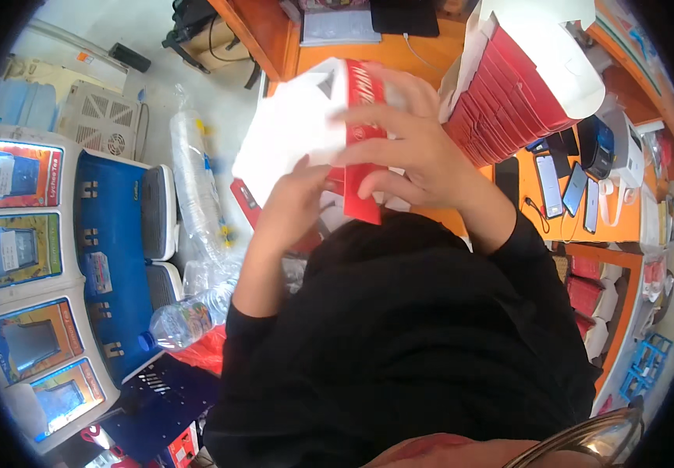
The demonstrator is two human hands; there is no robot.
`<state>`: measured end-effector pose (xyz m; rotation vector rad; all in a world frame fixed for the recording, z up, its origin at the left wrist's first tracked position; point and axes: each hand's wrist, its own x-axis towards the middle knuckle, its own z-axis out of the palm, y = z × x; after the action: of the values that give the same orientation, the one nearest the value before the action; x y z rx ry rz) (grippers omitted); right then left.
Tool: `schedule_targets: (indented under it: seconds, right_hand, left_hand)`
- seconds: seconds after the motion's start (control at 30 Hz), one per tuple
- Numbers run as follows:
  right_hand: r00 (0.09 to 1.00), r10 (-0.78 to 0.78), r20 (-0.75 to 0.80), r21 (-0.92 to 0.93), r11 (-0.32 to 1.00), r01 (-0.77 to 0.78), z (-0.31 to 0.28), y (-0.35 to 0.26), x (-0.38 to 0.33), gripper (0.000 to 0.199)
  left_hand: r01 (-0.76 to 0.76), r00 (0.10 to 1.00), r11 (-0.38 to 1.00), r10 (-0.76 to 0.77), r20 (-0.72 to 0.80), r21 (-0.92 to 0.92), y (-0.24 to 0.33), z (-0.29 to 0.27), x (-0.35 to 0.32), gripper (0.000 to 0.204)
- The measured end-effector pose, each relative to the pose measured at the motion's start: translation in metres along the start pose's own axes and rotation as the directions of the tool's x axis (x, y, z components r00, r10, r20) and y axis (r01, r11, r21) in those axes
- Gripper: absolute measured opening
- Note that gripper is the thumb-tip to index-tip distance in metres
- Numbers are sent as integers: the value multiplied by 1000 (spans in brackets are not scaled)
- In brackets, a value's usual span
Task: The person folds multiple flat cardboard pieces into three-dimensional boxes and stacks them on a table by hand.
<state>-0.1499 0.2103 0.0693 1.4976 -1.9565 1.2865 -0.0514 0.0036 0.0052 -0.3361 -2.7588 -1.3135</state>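
A white and red cardboard box [290, 129], partly folded, is held up in front of my body. My left hand [294, 199] grips its lower edge, thumb up against the white board. Across the red side panel [363, 204] lie the fingers of my right hand [403, 148], spread and a little blurred, holding that side. To the right of my right hand stands a tall stack of nested red and white cardboard boxes [501, 101]. The far side of the held box is hidden.
Several phones [549, 186] lie on the orange desk [626, 222] at right. On the left stand a drink dispenser [17, 249] with a blue side, a clear plastic bottle [181, 324] and wrapped plastic cups [193, 171]. More red boxes [587, 296] sit on a lower right shelf.
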Motion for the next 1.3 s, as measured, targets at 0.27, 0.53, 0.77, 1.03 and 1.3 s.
schedule_targets:
  seconds: [0.27,0.53,0.77,1.03,1.3]
  right_hand:
    - [920,373,-125,113,926,-360,32,21,-39,10]
    - [904,278,326,165,925,-343,30,29,-34,5]
    - [627,354,695,-45,891,-452,29,22,-25,16]
    - [683,429,591,290,677,-676,22,16,-15,26]
    - [847,454,275,609,600,-519,42,-16,-9,27]
  left_hand:
    - [394,906,907,-410,-104,-149,18,-2,-6,40]
    - [244,966,970,-244,-88,-10,31,-8,-3,36]
    - [32,998,972,-17,-66,232,45,-14,-4,44]
    - [-195,681,770,552,-481,607,34,-1,-8,77]
    - [-53,712,947,258,-653,317,35,37,-1,113]
